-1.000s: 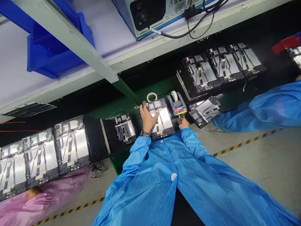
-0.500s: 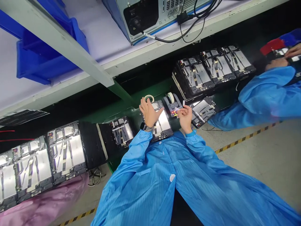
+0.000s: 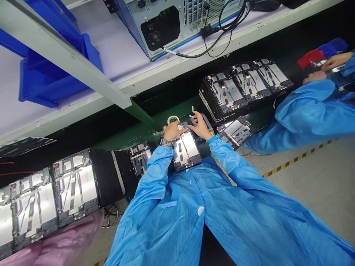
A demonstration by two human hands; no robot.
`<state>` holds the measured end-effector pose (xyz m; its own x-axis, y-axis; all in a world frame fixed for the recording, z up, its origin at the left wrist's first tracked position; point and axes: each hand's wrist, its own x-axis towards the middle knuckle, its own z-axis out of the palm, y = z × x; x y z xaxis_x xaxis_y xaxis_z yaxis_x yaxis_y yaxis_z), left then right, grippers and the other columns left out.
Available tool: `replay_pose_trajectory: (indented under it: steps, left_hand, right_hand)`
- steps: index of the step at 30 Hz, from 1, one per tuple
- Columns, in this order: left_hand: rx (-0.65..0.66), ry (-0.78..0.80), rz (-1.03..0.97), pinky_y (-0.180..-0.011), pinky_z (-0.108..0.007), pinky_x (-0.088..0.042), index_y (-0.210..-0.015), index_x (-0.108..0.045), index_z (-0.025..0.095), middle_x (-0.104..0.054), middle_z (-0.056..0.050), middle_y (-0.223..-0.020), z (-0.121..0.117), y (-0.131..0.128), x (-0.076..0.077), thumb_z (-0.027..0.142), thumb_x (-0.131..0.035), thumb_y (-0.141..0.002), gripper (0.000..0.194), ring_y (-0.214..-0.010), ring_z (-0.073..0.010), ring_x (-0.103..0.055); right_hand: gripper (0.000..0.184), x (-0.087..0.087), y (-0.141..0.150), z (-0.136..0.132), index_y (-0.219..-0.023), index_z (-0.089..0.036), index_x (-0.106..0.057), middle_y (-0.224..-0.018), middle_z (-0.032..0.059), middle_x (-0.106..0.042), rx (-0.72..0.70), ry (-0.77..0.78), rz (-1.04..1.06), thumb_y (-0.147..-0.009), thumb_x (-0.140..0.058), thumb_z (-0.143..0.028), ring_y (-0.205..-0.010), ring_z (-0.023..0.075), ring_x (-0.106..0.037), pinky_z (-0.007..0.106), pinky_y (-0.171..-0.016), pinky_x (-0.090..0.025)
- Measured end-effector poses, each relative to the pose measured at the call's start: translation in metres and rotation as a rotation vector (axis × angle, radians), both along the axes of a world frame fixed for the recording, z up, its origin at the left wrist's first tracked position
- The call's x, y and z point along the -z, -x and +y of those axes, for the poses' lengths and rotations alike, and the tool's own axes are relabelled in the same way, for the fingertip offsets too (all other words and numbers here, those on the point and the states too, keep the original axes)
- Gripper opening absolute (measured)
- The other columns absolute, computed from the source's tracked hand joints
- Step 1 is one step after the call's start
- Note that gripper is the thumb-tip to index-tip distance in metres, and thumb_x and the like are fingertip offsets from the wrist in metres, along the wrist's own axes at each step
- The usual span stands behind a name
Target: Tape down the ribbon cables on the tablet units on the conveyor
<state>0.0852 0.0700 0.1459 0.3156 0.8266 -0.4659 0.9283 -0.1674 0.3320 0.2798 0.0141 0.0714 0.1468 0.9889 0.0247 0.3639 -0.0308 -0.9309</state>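
Tablet frame (image 3: 186,151) under hands | L hand (image 3: 173,131), fingers pressed on top edge | R hand (image 3: 200,125), fingers spread, tape strip (image 3: 192,113) just above

Tape dispenser (image 3: 207,119) mostly behind right hand (image 3: 200,126); white strips (image 3: 192,109) beside it too small to tell.

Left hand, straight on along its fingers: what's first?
Likely the right hand, just ahead of the left hand fingertips, above the top of the device frame. Depth is hard to judge from this view.
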Motion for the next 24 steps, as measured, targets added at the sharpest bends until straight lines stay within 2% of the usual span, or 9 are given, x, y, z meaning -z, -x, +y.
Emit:
replay_pose_trajectory:
  steps: [4,9,14,19,24]
  left_hand:
    - [-0.022,0.061,-0.002,-0.118,-0.048,-0.039,-0.146,-0.061,0.029,-0.067,-0.009,-0.149,0.007,0.0,-0.007,0.063,-0.073,-0.086,0.069,-0.139,-0.036,-0.06]
    - [-0.04,0.125,0.007,-0.115,-0.046,-0.041,-0.146,-0.061,0.028,-0.068,-0.009,-0.148,0.012,-0.001,-0.015,0.062,-0.076,-0.082,0.073,-0.137,-0.0356,-0.062]
    - [-0.052,0.134,-0.016,-0.114,-0.044,-0.043,-0.143,-0.063,0.029,-0.071,-0.008,-0.143,0.014,0.001,-0.012,0.064,-0.078,-0.079,0.074,-0.134,-0.0342,-0.064]
    - [-0.074,0.131,-0.029,-0.111,-0.043,-0.045,-0.142,-0.064,0.029,-0.072,-0.008,-0.142,0.016,0.002,-0.007,0.062,-0.077,-0.079,0.072,-0.13,-0.0349,-0.066]
    - [-0.083,0.143,-0.037,-0.112,-0.044,-0.044,-0.14,-0.065,0.03,-0.073,-0.008,-0.139,0.019,0.003,-0.006,0.061,-0.077,-0.079,0.07,-0.128,-0.0344,-0.067]
  right_hand:
    - [0.093,-0.01,-0.009,0.009,-0.161,-0.027,-0.033,-0.135,0.0126,-0.049,-0.153,-0.004,-0.088,-0.08,-0.08,-0.027,-0.104,0.0258,-0.061,0.044,-0.089,-0.059]
    - [0.099,-0.016,-0.013,0.011,-0.165,-0.03,-0.026,-0.136,0.0124,-0.048,-0.231,0.001,-0.15,-0.082,-0.079,-0.026,-0.106,0.0269,-0.06,0.05,-0.096,-0.058]
    - [0.104,-0.024,-0.011,0.012,-0.168,-0.03,-0.02,-0.14,0.0138,-0.047,-0.258,0.024,-0.183,-0.083,-0.08,-0.028,-0.112,0.0296,-0.061,0.054,-0.101,-0.056]
    - [0.104,-0.047,-0.008,0.01,-0.17,-0.03,-0.014,-0.147,0.0158,-0.044,-0.356,-0.028,-0.35,-0.088,-0.077,-0.025,-0.139,0.0371,-0.051,0.058,-0.113,-0.049]
    - [0.103,-0.055,-0.005,0.014,-0.171,-0.03,-0.013,-0.148,0.0177,-0.045,-0.378,0.008,-0.43,-0.09,-0.077,-0.025,-0.14,0.0399,-0.051,0.06,-0.11,-0.049]
